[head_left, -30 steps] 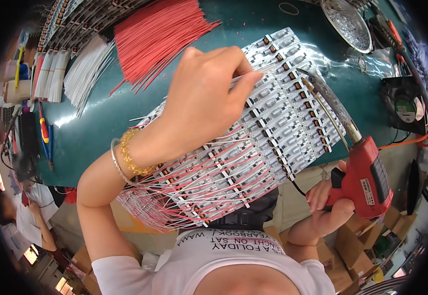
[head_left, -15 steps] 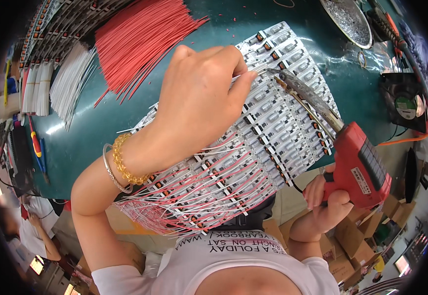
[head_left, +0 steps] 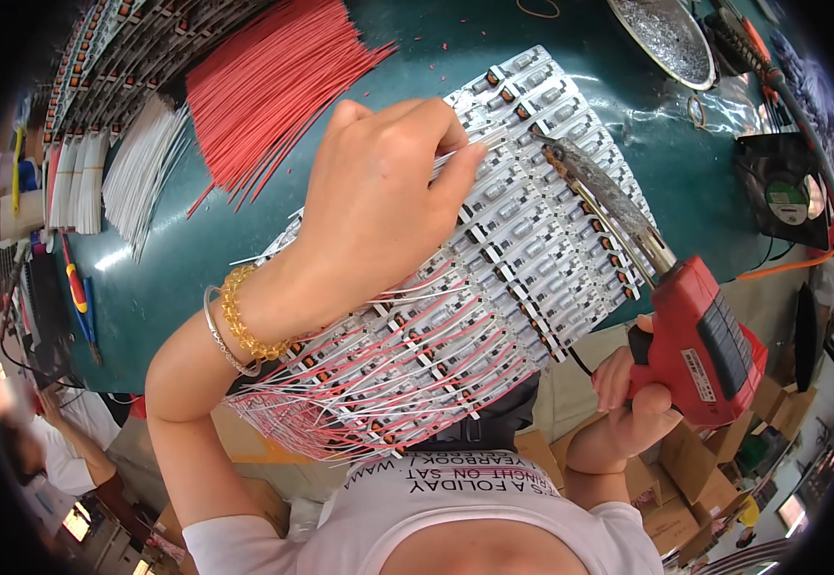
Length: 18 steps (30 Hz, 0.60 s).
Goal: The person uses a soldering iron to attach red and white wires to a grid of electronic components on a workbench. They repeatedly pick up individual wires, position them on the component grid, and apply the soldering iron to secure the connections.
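Observation:
My left hand (head_left: 383,192) is closed in a pinch over the upper part of a sheet of circuit boards (head_left: 532,230), on what looks like a thin white wire, mostly hidden by the fingers. My right hand (head_left: 636,407) grips a red soldering gun (head_left: 700,345) by its handle. The gun's dark tip (head_left: 546,146) points up and left over the boards, a short way right of my left fingertips. Whether it touches a board I cannot tell. Red and white wires (head_left: 407,359) are attached across the lower left rows and hang off the near edge.
Bundles of red wires (head_left: 273,81) and white wires (head_left: 144,177) lie on the green table (head_left: 149,297) at the left. A metal dish (head_left: 661,38) and a black fan (head_left: 786,192) are at the right. Cardboard boxes (head_left: 690,470) stand below; another person (head_left: 72,441) is at the lower left.
My left hand has shifted slightly left and down. The soldering gun has lowered a little, its tip moving away from my left fingertips. The view has shifted slightly too.

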{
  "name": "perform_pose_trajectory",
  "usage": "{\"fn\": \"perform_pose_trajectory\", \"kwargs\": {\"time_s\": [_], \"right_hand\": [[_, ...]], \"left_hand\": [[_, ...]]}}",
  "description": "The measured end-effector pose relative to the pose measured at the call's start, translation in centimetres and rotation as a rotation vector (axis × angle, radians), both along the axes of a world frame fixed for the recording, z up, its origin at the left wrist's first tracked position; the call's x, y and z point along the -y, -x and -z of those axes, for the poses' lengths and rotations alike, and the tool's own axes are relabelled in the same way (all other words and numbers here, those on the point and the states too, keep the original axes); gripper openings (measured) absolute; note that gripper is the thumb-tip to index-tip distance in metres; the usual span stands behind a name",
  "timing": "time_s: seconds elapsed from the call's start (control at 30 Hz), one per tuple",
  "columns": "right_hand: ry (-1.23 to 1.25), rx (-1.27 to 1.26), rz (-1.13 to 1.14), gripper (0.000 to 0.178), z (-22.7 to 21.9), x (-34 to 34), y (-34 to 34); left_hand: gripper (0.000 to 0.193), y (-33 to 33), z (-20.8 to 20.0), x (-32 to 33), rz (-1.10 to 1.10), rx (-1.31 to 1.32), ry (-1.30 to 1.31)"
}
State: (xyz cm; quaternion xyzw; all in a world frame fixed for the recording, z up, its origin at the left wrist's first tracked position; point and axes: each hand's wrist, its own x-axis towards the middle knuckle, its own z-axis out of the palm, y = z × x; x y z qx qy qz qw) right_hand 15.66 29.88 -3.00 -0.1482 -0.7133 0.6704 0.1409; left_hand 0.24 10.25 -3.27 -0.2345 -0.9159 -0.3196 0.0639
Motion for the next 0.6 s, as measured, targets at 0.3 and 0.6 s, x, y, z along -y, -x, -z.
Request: {"fn": "perform_pose_trajectory", "kwargs": {"time_s": [0.3,0.6], "right_hand": [[0.100,0.012,-0.027,0.081,0.3,-1.1,-1.1],[0.071,0.032,-0.029,0.075,0.4,-0.7,-1.2]], "left_hand": [[0.012,-0.6,-1.2,-0.1,-0.004,0.019,-0.076],[0.014,-1.0,0.1,-0.9,0.059,-0.071,0.003]]}}
